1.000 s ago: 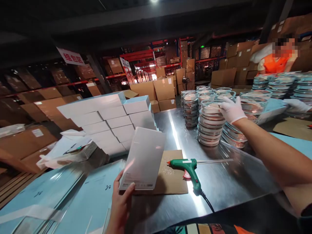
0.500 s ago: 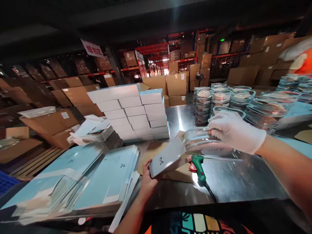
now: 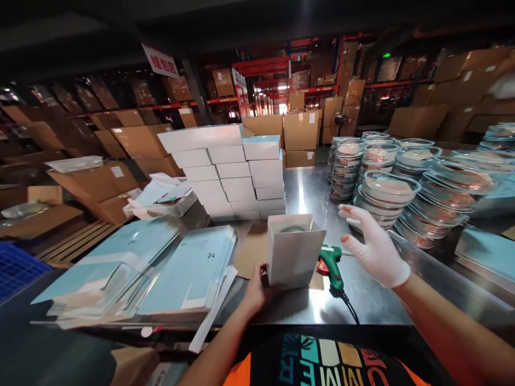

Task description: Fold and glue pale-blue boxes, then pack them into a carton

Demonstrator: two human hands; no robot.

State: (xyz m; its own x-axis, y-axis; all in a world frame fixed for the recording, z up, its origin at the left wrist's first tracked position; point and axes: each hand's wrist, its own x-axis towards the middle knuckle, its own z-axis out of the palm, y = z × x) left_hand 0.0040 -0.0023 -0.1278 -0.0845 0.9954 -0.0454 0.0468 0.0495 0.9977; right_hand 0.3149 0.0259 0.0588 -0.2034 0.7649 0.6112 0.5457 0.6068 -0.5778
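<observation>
My bare left hand [image 3: 254,292] grips the lower left corner of an open white carton [image 3: 293,250] that stands upright on the steel table [image 3: 374,300]. A glass dish [image 3: 293,229] shows through the carton's open top. My right hand [image 3: 374,246], in a white glove, hovers just right of the carton with fingers spread and holds nothing. A green glue gun [image 3: 332,265] lies on the table between the carton and that hand, partly on a brown cardboard pad [image 3: 251,249].
Stacks of glass dishes [image 3: 382,190] crowd the table's right side. A pile of white boxes [image 3: 225,171] rises behind the carton. Flat pale-blue carton blanks [image 3: 189,271] lie stacked at the left. Brown cardboard boxes [image 3: 300,131] and red racking fill the background.
My right hand carried a glass dish from the stacks to the carton, and the dish now sits inside. The flat carton is now upright and open. My right hand has let go.
</observation>
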